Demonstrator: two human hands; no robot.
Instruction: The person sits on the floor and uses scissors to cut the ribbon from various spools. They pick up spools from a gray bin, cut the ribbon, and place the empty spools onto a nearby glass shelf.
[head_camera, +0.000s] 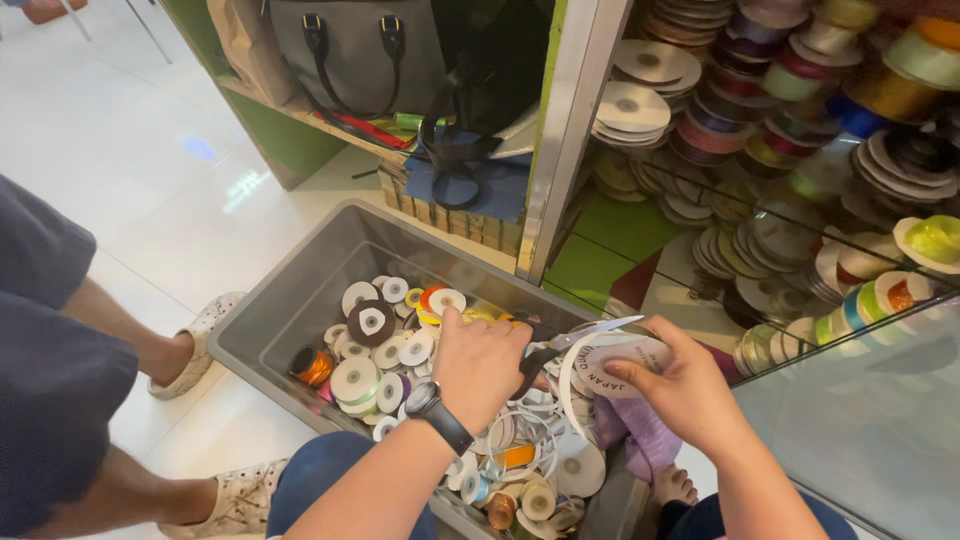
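Over on the left another person's legs and pale shoes (200, 340) stand on the white floor beside the grey bin (290, 300), which is heaped with ribbon spools (372, 352). Above the bin the left hand (480, 365) (the one with the dark wristwatch (428, 402)) is clenched around the handles of the scissors (570, 342), whose blades run level and point rightwards. They lie across the top of the white ribbon roll (618, 362) that the right hand (690, 392) is grasping just beside, in front of a glass case of coloured spools (800, 90).
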